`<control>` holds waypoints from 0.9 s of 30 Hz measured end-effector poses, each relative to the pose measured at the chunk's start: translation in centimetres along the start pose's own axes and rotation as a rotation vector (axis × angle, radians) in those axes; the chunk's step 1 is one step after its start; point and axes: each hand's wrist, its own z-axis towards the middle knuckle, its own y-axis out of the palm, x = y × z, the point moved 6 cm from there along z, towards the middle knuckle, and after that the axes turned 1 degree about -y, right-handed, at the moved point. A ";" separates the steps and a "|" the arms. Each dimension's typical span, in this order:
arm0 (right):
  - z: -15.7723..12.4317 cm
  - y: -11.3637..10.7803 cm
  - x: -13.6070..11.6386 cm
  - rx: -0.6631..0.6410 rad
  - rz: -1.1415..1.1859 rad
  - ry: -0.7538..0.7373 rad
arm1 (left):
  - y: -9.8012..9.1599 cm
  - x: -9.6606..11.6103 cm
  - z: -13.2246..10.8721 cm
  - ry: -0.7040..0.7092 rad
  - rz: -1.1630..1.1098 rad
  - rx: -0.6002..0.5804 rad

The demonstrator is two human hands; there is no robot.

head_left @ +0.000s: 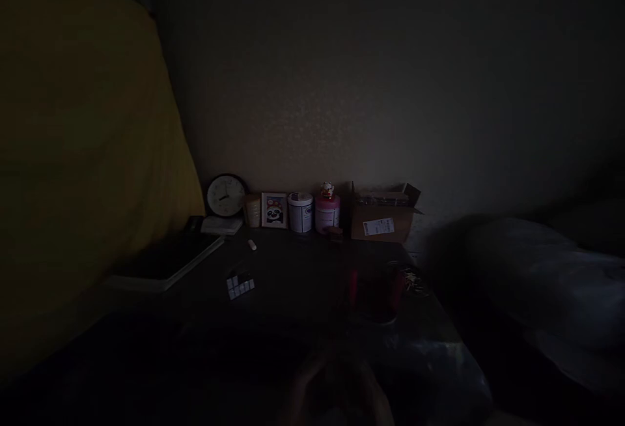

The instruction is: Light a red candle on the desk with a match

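Dim scene: a dark counter (303, 269) runs to the wall. A cardboard box (383, 217) sits at the back, a clock (225, 195) further left. Low in view, a blurred hand (336, 390) hovers near a red container (375, 296); its grip, I cannot tell.

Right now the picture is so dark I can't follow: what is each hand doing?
Left hand: cannot be told; only a dim blur at the bottom edge.
Right hand: cannot be told either.

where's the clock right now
In the head view the round clock stands at the back left of the dark table, against the wall, just left of a small panda picture frame and beside the yellow curtain.
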 end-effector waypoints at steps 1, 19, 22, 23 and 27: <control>0.0 0.0 0.0 -0.006 0.014 0.014 | 0.3 0.1 -0.2 0.017 -0.003 -0.017; -0.2 -0.7 -0.9 -0.078 -0.039 -0.038 | 1.0 -1.8 1.7 0.019 0.064 -0.106; -0.3 -0.6 -0.6 -0.078 -0.064 -0.037 | 1.2 -1.7 1.7 0.030 0.060 -0.119; -0.3 -0.6 -0.4 -0.075 -0.070 -0.040 | 1.2 -1.6 1.6 0.036 0.058 -0.122; -0.3 -0.4 0.0 -0.078 -0.075 -0.030 | 1.3 -1.6 1.6 -0.005 0.042 -0.081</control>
